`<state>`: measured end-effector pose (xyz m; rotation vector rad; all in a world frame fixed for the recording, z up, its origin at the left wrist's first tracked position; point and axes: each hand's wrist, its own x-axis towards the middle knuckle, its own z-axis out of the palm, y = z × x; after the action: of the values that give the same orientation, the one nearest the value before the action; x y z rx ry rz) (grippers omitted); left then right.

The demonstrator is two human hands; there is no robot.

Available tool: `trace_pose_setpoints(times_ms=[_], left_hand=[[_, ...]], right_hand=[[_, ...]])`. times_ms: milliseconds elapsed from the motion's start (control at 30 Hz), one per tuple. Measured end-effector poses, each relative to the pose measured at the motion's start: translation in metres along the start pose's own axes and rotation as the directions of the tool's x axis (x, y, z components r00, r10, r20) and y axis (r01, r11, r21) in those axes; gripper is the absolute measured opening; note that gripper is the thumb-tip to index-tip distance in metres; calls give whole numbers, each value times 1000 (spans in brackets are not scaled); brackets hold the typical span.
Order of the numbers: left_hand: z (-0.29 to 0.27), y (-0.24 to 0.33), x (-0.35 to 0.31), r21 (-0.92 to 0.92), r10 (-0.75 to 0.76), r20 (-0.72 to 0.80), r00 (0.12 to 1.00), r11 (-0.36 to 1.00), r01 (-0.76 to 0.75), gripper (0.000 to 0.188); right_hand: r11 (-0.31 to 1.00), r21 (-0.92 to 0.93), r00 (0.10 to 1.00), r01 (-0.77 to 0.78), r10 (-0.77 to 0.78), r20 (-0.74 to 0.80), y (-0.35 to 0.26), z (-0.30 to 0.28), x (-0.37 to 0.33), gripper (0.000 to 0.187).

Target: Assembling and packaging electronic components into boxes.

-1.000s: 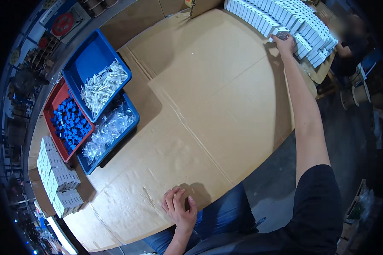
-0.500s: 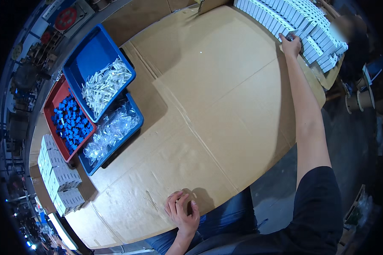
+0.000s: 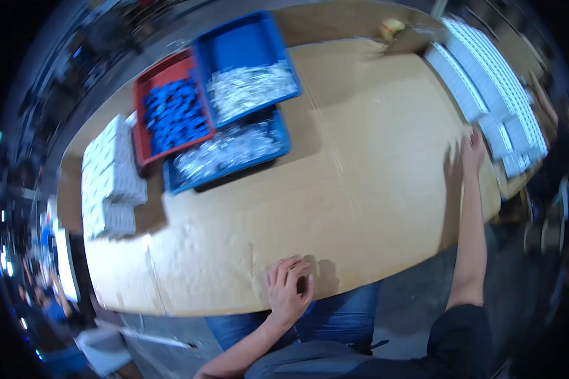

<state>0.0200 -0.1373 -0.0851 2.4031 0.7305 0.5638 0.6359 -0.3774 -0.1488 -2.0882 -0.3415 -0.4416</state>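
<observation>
My left hand (image 3: 290, 290) rests at the near edge of the cardboard-covered table (image 3: 284, 215). Its fingers are loosely curled, with the thumb apart from them and nothing between. My right arm reaches far right, where my right hand (image 3: 473, 151) is beside the near end of a block of small white boxes (image 3: 509, 95) packed in rows. Blur smears its fingers, so whether a box is in them cannot be made out.
At the left stand a blue tray (image 3: 240, 44) of white slim pieces, a red tray (image 3: 164, 72) of blue parts and a lower blue tray (image 3: 283, 136) of clear plastic bags. White boxes (image 3: 110, 183) are stacked beside them. Another person's arm (image 3: 544, 98) shows beyond the right-hand boxes.
The view has turned, so the trays and boxes sit differently in it. My right hand has drawn back from the row end it was touching. My left hand keeps its loose curl.
</observation>
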Motion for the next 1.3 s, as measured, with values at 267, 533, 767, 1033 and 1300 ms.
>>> trace_pose_setpoints(times_ms=[267,533,767,1033,1300], left_hand=[[-8,1,-6,-129,88,-72,994,987,-96,26],[-5,-20,-28,-424,100,-159,982,892,-160,19],[-72,-54,-49,-630,-174,-236,956,776,-15,18],[-177,-206,-100,-416,-354,-370,859,890,187,18],[-260,-292,-119,73,-240,-522,819,944,323,22]], right_hand=[[978,-62,908,199,-160,386,-164,-76,-216,28],[982,188,945,21,-81,318,-238,-80,-339,27],[930,366,887,32,-195,418,-328,-52,-441,18],[918,393,659,49,-325,678,-400,-36,-459,15],[848,480,434,223,-528,730,-493,41,-404,15]])
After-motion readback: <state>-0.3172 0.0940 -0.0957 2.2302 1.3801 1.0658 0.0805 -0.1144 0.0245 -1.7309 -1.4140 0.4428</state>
